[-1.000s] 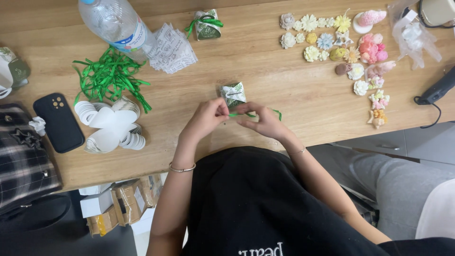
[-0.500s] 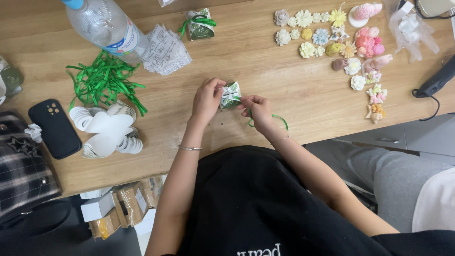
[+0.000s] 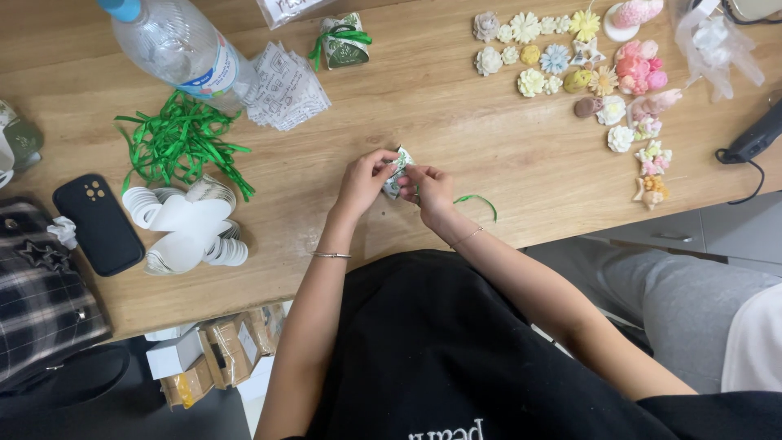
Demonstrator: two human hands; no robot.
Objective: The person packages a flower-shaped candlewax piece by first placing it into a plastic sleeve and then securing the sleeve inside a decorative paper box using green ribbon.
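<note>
My left hand (image 3: 361,181) and my right hand (image 3: 430,189) meet over the middle of the wooden table (image 3: 456,138). Together they pinch a small white and green paper box (image 3: 397,171) between the fingertips. A thin green ribbon (image 3: 479,201) trails from under my right hand across the wood toward the table's near edge. A thin bracelet sits on each wrist.
A heap of green ribbons (image 3: 181,143), a plastic water bottle (image 3: 175,50), flat printed box blanks (image 3: 283,85) and a finished tied box (image 3: 342,41) lie at the back left. White paper strips (image 3: 187,228) and a black phone (image 3: 98,222) sit left. Small pastel flower figures (image 3: 595,77) cover the right.
My hands have shifted slightly up the table with the small box, and the ribbon's loose end now trails out to the right of my right hand.
</note>
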